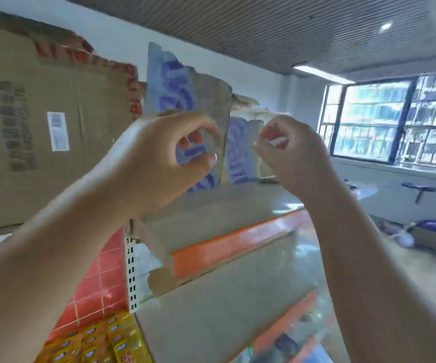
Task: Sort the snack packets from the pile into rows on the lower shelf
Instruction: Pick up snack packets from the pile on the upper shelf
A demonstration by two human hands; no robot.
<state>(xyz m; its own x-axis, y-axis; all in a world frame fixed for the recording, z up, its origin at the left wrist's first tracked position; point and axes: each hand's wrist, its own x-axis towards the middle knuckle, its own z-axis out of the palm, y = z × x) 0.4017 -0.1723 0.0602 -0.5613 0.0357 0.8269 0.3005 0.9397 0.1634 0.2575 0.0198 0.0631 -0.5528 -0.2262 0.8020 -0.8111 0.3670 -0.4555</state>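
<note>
Both hands are raised in front of the shelving, well above the snack packets. Left hand is curled, thumb and fingers bent toward each other around a gap, in front of a torn cardboard flap with purple print; whether its fingertips touch that flap cannot be told through the blur. Right hand is closed in a pinch on a small white strip, held between thumb and forefinger just right of the flap. What the strip is cannot be made out.

Yellow snack packets lie in rows at the near left bottom corner, on a low level of the shelving, beside a white perforated upright. Behind them is a wall of red tiles. Right of the upright, two shelves with orange front edges run away toward the far right; more packets on the lower one are too blurred to name.

On top of the shelving, at far left, stands a large brown cardboard box with a white label and red print along its edge. A second purple-printed carton shows between the hands. At far right is a barred window, with a long ceiling lamp above it.
</note>
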